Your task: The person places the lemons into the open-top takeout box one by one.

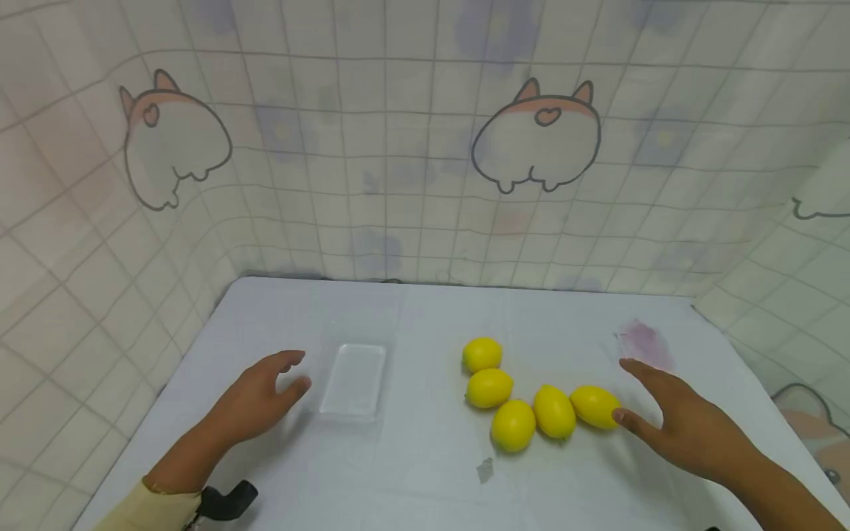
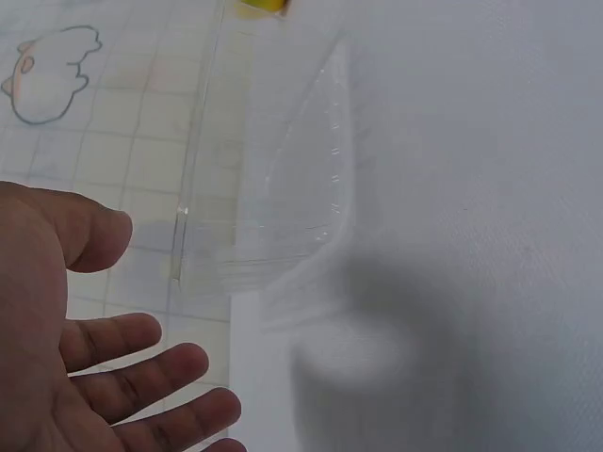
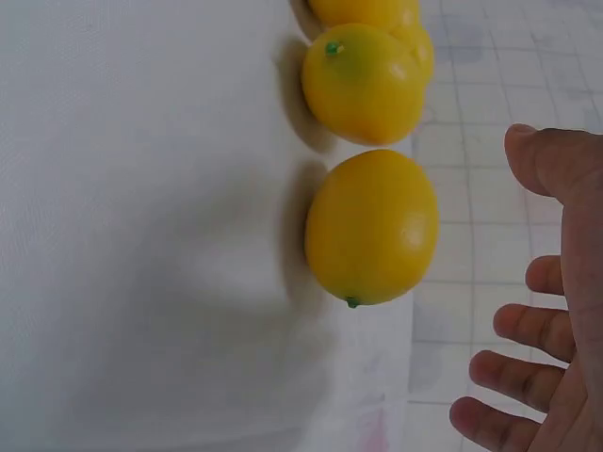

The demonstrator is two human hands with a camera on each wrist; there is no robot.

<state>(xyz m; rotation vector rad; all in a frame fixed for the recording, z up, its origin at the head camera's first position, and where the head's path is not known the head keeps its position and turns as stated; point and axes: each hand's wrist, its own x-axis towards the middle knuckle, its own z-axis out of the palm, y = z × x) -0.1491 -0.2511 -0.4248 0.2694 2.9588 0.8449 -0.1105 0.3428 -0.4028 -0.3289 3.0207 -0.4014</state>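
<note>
A clear plastic box (image 1: 352,382) stands left of the middle of the white table. Just left of it is my left hand (image 1: 255,398), fingers spread and thumb apart, holding nothing; the left wrist view shows the box wall (image 2: 283,188) beyond the fingers. Several yellow lemons lie in a bent row right of the middle. The rightmost lemon (image 1: 595,406) is nearest my right hand (image 1: 690,424), whose thumb tip comes right up by it in the head view. In the right wrist view that lemon (image 3: 372,228) sits apart from the relaxed fingers (image 3: 518,377).
The white table (image 1: 425,487) has a pink stain (image 1: 644,343) at the back right and a small grey patch (image 1: 485,470) in front of the lemons. A tile-patterned curtain (image 1: 425,162) with cartoon animals surrounds the back and sides. A black strap piece (image 1: 228,501) is at my left wrist.
</note>
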